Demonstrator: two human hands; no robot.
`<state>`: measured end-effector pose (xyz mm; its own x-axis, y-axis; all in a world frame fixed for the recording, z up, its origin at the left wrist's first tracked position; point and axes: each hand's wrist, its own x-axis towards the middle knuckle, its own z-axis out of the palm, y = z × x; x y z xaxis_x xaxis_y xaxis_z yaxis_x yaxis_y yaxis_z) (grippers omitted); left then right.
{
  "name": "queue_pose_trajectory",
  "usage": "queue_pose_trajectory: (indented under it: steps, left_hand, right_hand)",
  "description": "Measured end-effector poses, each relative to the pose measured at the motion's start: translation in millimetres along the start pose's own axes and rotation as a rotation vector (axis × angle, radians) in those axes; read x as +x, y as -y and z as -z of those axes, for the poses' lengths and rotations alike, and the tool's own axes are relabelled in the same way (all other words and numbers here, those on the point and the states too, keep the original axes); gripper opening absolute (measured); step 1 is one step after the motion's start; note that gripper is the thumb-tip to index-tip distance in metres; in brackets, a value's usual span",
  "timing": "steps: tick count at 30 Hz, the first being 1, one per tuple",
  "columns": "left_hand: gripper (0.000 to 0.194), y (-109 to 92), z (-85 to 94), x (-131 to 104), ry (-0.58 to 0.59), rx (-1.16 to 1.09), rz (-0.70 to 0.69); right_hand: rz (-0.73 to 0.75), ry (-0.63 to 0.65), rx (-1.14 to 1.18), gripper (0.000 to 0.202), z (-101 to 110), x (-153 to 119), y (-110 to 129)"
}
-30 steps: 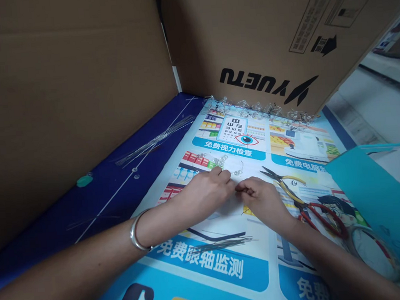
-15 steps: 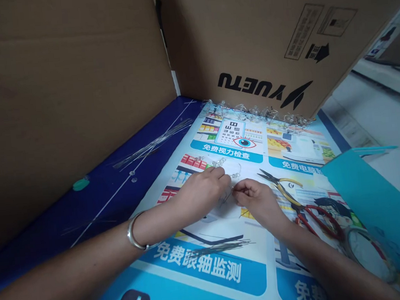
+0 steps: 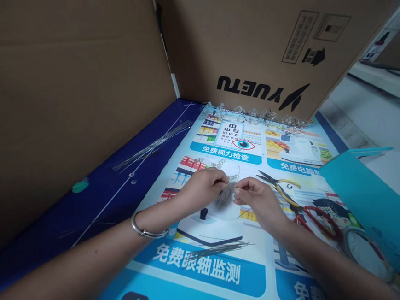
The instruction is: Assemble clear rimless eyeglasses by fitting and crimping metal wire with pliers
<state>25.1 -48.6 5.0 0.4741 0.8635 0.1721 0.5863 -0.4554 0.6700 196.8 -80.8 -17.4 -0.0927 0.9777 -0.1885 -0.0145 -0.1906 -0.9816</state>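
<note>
My left hand [image 3: 205, 187] is closed in a pinch over the printed sheet, its fingertips close to those of my right hand [image 3: 257, 197]. The right thumb and forefinger are also pressed together. Between and below the fingertips shows a thin dark wire [image 3: 224, 198], bent in loops; its exact path through the fingers is too fine to follow. Just beyond the hands lie clear beads [image 3: 219, 164] on wire, and another beaded piece [image 3: 234, 177] curves near the right fingertips. Pliers [image 3: 282, 188] with yellow-and-red handles lie right of my right hand.
Cut wires [image 3: 221, 248] lie in front of the hands, with a longer bundle [image 3: 154, 145] at the left. Beaded wire pieces [image 3: 252, 113] line the foot of the cardboard wall [image 3: 263, 34]. A tape roll [image 3: 367, 252] and teal folder [image 3: 372, 192] are at right.
My left hand has turned at the wrist, and its fingertips have dropped slightly toward the right hand's. The right hand has shifted only a little. The view has moved slightly.
</note>
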Motion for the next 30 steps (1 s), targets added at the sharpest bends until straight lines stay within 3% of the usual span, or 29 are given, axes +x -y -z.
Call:
queue_pose_trajectory:
  steps: [10, 30]
  left_hand:
    - [0.01, 6.1, -10.8, 0.1, 0.053, -0.417, 0.222]
    - [0.008, 4.3, -21.1, -1.7, -0.007, -0.593, 0.222]
  right_hand:
    - [0.001, 0.008, 0.077, 0.016, -1.2, -3.2, 2.9]
    - [0.036, -0.008, 0.166, 0.018, -4.1, -5.1, 0.8]
